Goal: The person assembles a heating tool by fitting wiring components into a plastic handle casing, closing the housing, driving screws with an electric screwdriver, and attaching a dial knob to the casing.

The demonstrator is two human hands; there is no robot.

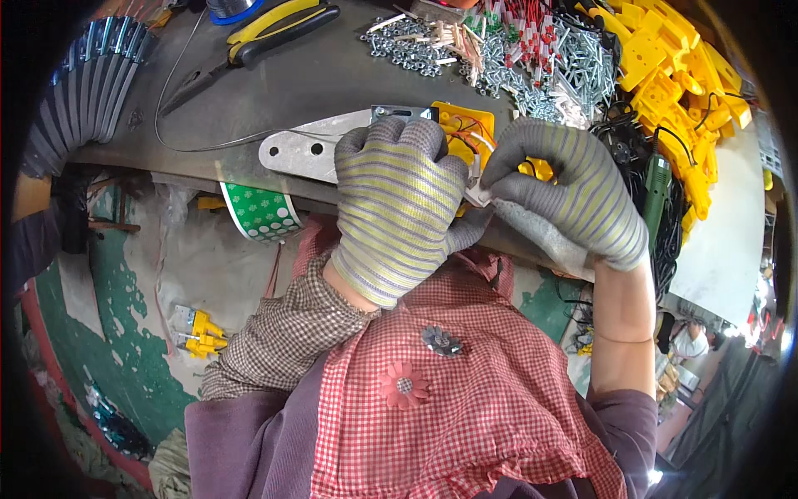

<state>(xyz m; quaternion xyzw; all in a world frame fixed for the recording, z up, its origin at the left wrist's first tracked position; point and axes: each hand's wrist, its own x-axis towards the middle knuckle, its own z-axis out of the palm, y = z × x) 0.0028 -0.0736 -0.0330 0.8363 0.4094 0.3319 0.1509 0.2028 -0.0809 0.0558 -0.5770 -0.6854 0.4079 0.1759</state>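
My left hand, in a striped grey-and-yellow glove, is closed over a half-built device at the table's front edge. A flat metal bar with holes sticks out to its left. On its right shows the yellow plastic housing, uncovered, with thin wires inside. A small white part sits by the housing, close to my left thumb. My right hand, gloved alike, has thumb and forefinger bent together beside that white part. What its fingertips hold, if anything, is too small to make out.
Yellow-handled pliers and a loose wire lie at the back left. Screws and small parts are heaped behind. Yellow housings, black cables and a green tool crowd the right. A green sticker roll hangs in front.
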